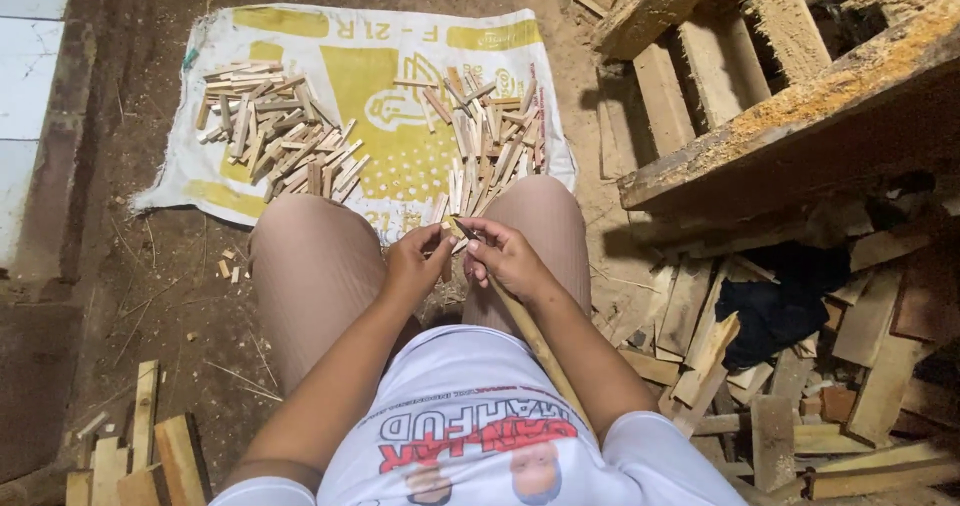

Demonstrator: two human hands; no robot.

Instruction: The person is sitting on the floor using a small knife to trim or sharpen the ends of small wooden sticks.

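From the head view, you sit with both knees bent over a dirt floor (150,266). Your left hand (415,262) and right hand (508,256) meet just above your knees, both pinching the tip of a long stick (530,331) that runs back under your right forearm. Ahead, a sack (400,86) lies flat on the floor, one pile of sticks (275,126) near its left edge, another pile (490,141) near its right edge. Scrap wood (800,366) lies to your right.

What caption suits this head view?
Both hands, left hand and right hand, hold a wooden stick above sack.
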